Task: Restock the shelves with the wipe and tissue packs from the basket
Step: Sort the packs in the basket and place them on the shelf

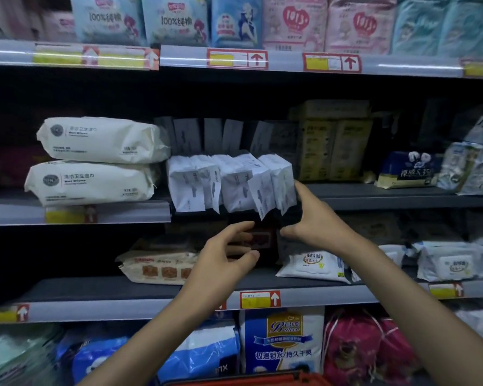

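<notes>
Several small white wipe packs (pixel 234 182) stand upright in a row in a dark display box (pixel 262 240) with a red label, at the front of the middle shelf (pixel 374 196). My right hand (pixel 310 218) grips the box's right end, thumb up against the last white pack. My left hand (pixel 223 254) is just below and left of it, fingers and thumb curved round the box's dark front by the red label. The red rim of the basket (pixel 248 381) shows at the bottom edge; its contents are hidden.
Two large cream wipe packs (pixel 95 162) lie stacked left of the box. Behind it are grey packs (pixel 215 135) and yellow boxes (pixel 332 146). The lower shelf (pixel 123 291) holds flat wipe packs (pixel 313 263). Tissue and pad bags fill the top and bottom rows.
</notes>
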